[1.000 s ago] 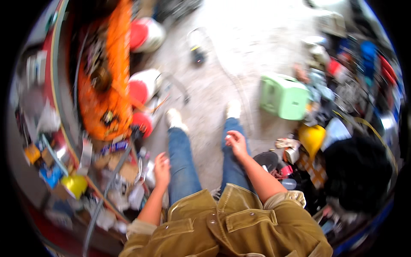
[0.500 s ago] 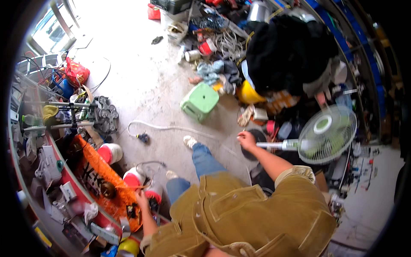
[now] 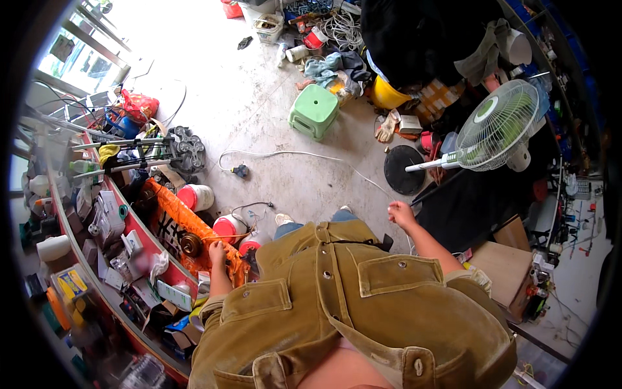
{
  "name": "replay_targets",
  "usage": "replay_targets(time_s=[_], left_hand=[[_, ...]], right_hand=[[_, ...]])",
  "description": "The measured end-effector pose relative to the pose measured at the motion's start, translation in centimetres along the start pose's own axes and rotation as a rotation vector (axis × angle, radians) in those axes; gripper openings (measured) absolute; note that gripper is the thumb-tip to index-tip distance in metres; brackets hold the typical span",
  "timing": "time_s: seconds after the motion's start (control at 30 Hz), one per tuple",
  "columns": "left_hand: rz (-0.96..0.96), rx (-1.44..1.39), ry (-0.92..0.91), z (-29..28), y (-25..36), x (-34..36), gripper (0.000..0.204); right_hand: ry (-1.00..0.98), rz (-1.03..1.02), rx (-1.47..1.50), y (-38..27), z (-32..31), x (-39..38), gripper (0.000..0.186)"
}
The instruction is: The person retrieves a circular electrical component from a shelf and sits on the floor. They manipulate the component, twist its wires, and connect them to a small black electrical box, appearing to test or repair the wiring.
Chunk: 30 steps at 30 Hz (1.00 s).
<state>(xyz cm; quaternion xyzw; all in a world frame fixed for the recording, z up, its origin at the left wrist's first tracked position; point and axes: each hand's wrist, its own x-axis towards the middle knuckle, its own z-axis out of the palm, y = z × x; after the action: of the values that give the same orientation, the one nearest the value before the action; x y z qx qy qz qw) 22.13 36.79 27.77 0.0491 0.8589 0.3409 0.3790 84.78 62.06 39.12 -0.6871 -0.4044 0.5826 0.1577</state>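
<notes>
My left hand [image 3: 218, 254] hangs low with its fingers drawn together, beside an orange plastic sheet [image 3: 184, 223] with black markings. Close to its fingertips are white buckets with red lids [image 3: 228, 228]. What that hand holds, if anything, is too small to make out. On the other side, my right hand [image 3: 403, 214] is curled closed over the floor, and its contents are hidden. Beyond it stands a white and green pedestal fan [image 3: 497, 123] on a round black base [image 3: 403, 170]. A white cable [image 3: 291, 154] runs across the floor to a dark plug [image 3: 240, 171].
A green plastic stool [image 3: 313, 109] stands ahead. Piled clutter with a yellow helmet-like shell [image 3: 387, 94], gloves [image 3: 387, 126] and black cloth [image 3: 421, 45] lies ahead right. A red-edged workbench [image 3: 152, 249] full of parts curves along the left. A cardboard box [image 3: 502, 269] is at right.
My view has shifted forward and my body has moved toward the lower part of the picture. My right hand is now farther from the fan's pole and base.
</notes>
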Motion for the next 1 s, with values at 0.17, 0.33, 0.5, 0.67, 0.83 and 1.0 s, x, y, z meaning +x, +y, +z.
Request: replay_targets(time_s=[0.17, 0.33, 0.5, 0.67, 0.83, 1.0], left_hand=[[0.058, -0.075, -0.118, 6.2, 4.0, -6.1, 0.025], [0.144, 0.058, -0.178, 11.3, 5.2, -10.6, 0.025], [0.167, 0.153, -0.293, 16.6, 6.9, -15.8, 0.026], [0.174, 0.232, -0.283, 17.9, 6.3, -15.4, 0.028], [0.204, 0.236, -0.302, 18.9, 7.4, -16.2, 0.028], [0.148, 0.173, -0.305, 19.1, 6.1, -17.5, 0.027]], right_hand=[[0.022, -0.08, -0.012, 1.9, -6.1, 2.8, 0.022], [0.07, -0.011, 0.092, 4.2, -12.7, 2.2, 0.025], [0.186, 0.079, -0.02, 8.0, -19.2, 0.3, 0.021], [0.209, 0.124, -0.018, 9.5, -21.9, 0.0, 0.021], [0.203, 0.106, 0.039, 9.3, -21.8, 0.3, 0.018], [0.123, 0.077, -0.013, 8.1, -20.5, 1.6, 0.017]])
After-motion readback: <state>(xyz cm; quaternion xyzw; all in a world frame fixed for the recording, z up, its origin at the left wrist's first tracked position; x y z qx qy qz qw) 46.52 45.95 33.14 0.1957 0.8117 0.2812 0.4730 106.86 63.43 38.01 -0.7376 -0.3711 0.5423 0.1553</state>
